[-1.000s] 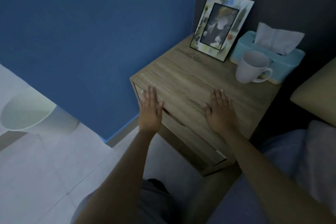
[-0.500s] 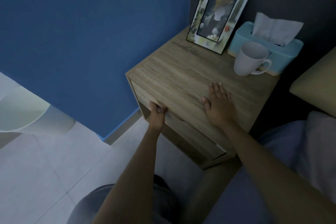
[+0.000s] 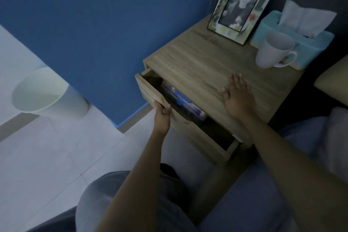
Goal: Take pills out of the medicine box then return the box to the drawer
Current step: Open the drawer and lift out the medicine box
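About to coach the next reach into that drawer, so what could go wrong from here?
1. The drawer is only partly open, and the medicine box sits half under the nightstand top. Reaching in now could jam the fingers or snag the box.
2. The left hand has its grip near the drawer front's left end, so pulling may skew the drawer.
3. The mug stands near the top's edge by the tissue box; a hard tug might rattle it.

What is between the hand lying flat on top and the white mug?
Nothing. In the head view, only bare wooden nightstand top lies between the right hand and the white mug.
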